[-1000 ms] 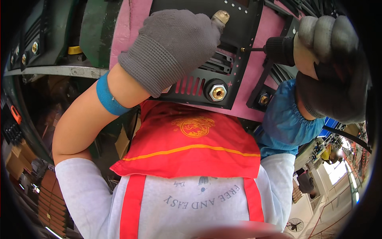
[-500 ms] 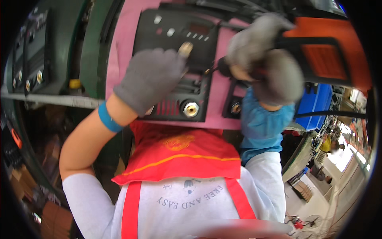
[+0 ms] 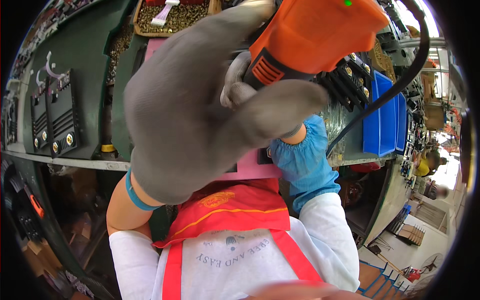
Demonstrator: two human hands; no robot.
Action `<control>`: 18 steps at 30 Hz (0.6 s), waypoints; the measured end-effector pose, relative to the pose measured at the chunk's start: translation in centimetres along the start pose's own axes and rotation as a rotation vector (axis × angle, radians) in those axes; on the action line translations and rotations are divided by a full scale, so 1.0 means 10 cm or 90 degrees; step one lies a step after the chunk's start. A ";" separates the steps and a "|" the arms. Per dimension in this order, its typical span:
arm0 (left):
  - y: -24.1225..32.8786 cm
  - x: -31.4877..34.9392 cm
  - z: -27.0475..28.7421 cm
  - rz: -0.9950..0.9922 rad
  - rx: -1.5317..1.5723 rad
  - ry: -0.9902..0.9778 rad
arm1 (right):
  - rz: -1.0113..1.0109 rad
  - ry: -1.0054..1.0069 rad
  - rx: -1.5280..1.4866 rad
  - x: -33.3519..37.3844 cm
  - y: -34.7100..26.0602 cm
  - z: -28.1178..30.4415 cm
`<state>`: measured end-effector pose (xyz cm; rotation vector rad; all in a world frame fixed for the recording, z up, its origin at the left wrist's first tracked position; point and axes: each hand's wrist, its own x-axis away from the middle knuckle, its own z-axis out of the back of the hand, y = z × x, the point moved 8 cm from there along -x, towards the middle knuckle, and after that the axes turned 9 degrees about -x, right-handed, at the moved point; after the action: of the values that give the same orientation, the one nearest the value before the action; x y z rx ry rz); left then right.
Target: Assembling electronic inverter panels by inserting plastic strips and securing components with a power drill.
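Note:
My left hand (image 3: 185,105), in a grey glove, is raised close to the camera and fills the middle of the head view. Its thumb stretches to the right and its fingers reach up and forward, apart from the thumb; nothing shows in its grip. Behind it, my gloved right hand (image 3: 237,82) is wrapped round an orange corded power screwdriver (image 3: 310,35), whose bit is hidden. A small green light shows on the tool's top. Beneath both hands lies a pink mat (image 3: 255,171); the black panel on it is almost wholly covered by my left hand.
Black panels with brass fittings (image 3: 62,117) lie on the green bench at the left. A tray of small brass parts (image 3: 175,22) stands at the back. More black panels (image 3: 347,77) and blue bins (image 3: 381,117) are at the right. The tool's black cable (image 3: 385,100) arcs there.
My left hand has risen from the black panel toward the camera and opened, with the brass fitting no longer visible. The orange tool and right hand have shifted left, behind it.

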<state>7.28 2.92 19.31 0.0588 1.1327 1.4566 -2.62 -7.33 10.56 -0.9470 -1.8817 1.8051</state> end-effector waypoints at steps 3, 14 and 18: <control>-0.09 -0.04 -0.12 -0.047 0.141 -0.011 | 0.088 0.036 -0.053 0.03 -0.10 0.03; -1.17 1.12 -0.86 -0.079 -0.361 -0.382 | 0.014 -0.188 -0.240 0.03 0.05 0.04; -1.18 1.17 -0.90 -0.112 -0.386 -0.395 | 0.043 -0.345 -0.191 0.01 0.02 -0.02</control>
<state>7.15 4.40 0.44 -0.0153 0.1714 1.4255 -2.55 -7.11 10.36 -0.6533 -2.5306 2.0004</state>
